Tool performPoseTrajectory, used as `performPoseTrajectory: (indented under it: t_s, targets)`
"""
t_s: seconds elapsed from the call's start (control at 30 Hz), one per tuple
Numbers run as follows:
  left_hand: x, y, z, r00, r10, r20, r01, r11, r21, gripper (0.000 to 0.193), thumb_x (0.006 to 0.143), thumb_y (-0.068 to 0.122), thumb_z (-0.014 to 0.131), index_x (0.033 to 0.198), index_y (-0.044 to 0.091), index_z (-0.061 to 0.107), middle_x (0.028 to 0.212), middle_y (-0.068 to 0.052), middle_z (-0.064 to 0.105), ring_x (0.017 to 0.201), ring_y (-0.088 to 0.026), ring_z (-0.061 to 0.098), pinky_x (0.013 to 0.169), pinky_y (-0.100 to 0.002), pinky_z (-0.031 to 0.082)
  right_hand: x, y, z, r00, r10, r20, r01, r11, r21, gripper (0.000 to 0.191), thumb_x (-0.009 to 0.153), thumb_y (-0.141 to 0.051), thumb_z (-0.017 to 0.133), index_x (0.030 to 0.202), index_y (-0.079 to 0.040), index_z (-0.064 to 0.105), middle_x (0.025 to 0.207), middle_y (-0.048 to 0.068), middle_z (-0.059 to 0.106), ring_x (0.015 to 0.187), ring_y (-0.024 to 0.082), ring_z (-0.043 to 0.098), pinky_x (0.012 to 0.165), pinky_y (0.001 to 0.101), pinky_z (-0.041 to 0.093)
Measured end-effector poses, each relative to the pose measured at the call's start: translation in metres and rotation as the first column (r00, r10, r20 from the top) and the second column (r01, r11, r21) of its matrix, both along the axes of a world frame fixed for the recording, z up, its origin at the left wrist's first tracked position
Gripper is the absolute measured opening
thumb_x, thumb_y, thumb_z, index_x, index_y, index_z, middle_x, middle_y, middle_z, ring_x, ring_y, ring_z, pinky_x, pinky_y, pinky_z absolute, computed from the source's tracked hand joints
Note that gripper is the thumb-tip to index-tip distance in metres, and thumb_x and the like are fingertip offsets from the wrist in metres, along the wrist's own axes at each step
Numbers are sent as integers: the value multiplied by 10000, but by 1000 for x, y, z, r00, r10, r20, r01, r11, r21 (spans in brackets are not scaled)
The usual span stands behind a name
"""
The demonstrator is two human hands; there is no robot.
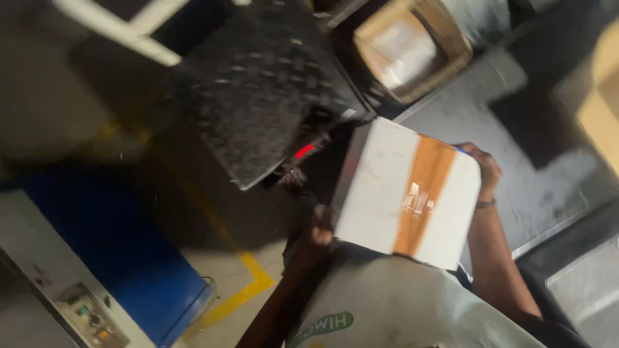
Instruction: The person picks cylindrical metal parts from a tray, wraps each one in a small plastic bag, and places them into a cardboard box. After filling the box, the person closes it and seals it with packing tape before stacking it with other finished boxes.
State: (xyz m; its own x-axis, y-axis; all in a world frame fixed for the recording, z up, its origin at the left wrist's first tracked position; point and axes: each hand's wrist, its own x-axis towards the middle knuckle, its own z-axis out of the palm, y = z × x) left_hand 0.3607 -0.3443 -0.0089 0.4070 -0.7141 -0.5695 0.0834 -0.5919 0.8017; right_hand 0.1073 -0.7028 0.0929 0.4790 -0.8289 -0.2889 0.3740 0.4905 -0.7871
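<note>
Head view, tilted and blurred: both hands clasp a white rectangular cardboard box sealed by a glossy brown tape strip across its top. Left hand presses flat against the box's near side; right hand curls around the far edge, a thin band at the wrist. Beyond the left hand lies a dark, studded metal plate with a small red light. Past the right hand sits an open brown cardboard carton on grey floor.
</note>
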Motion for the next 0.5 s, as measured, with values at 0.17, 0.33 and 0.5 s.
performPoseTrajectory:
  t_s: [0.17, 0.33, 0.5]
  targets:
    - [141, 3, 13, 872, 312, 378, -202, 931, -304, 751, 839, 16, 512, 1534, -91, 249, 1437, -356, 446, 1267, -446, 488, 1003, -471, 455, 236, -33, 22, 997, 47, -64, -34, 981, 193, 228, 999, -193, 527, 1048, -33, 682, 1040, 82, 692, 1012, 208, 630, 935, 335, 526]
    - [268, -25, 49, 391, 130, 911, 3, 990, -143, 500, 1074, 319, 614, 1442, -5, 517, 1472, -425, 466, 1283, -494, 492, 1032, -538, 448, 384, -44, 44, 964, 265, 13, -265, 960, 96, 176, 1027, -133, 537, 1008, -47, 689, 992, 63, 675, 974, 182, 629, 897, 319, 521]
    - [288, -25, 64, 844, 436, 311, -396, 899, -185, 382, 1001, 354, 558, 1128, -4, 600, 942, -210, 716, 862, -355, 702, 728, -490, 545, 386, -32, 52, 973, 169, -159, -213, 921, -326, 265, 1112, -242, 465, 1004, -76, 640, 976, 20, 639, 943, 132, 605, 868, 291, 516]
